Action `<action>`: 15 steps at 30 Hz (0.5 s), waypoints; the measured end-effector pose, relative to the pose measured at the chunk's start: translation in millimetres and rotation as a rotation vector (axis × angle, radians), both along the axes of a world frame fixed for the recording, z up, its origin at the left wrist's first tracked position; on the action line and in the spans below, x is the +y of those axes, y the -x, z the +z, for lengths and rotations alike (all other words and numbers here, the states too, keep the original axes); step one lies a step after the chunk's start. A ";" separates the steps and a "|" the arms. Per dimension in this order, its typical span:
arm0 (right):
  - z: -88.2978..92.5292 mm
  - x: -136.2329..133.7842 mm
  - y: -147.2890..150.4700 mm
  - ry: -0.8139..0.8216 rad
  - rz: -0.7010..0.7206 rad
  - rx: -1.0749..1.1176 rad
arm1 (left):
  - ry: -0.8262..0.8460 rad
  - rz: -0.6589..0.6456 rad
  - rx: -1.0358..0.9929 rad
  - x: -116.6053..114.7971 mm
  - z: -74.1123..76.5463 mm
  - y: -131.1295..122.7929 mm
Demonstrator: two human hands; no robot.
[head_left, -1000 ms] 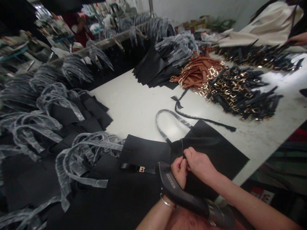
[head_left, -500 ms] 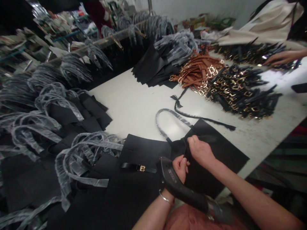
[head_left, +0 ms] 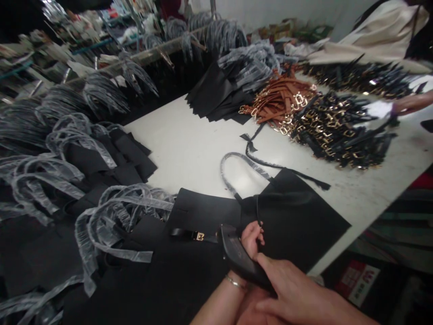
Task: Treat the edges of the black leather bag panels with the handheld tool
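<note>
My left hand [head_left: 252, 238], with a bangle at the wrist, has its fingers curled at the edge of a black bag panel [head_left: 297, 212]. A plastic-wrapped handle [head_left: 227, 177] loops from the panel's top. My right hand [head_left: 292, 284] lies lower right, thumb and fingers apart on either side of a curved black arm-like object [head_left: 237, 253]; some fingers are hidden. Left of my left hand, another black panel [head_left: 203, 205] bears a short strap with a gold buckle [head_left: 199, 236].
Panels with wrapped handles [head_left: 115, 216] pile up at the left. Brown straps [head_left: 277, 101] and black straps with gold buckles [head_left: 338, 131] lie at the back right, near another person's hand [head_left: 412, 104]. A black cord [head_left: 287, 167] lies behind the panel.
My right hand has left the panel's edge and come down toward me, beside the curved black object. My left hand has stayed near the edge. The other person's hand has shifted lower and to the right.
</note>
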State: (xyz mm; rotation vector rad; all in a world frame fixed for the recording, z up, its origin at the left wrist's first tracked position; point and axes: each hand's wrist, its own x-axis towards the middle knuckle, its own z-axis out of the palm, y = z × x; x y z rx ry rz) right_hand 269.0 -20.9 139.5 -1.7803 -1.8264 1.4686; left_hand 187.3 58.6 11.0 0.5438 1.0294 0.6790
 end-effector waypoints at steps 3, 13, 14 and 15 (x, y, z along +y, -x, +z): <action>-1.7 -4.0 -10.4 -0.019 -0.126 0.094 | 0.005 0.081 -0.031 1.5 8.9 -2.1; -10.7 -21.1 -89.8 0.350 -0.613 0.474 | -0.217 0.060 -0.065 18.0 22.4 -2.2; -10.6 -18.7 -90.1 0.355 -0.625 0.525 | -0.219 0.046 -0.071 18.4 20.4 -2.4; -9.9 -15.8 -89.5 0.357 -0.639 0.567 | -0.224 0.040 -0.075 18.7 19.0 -2.6</action>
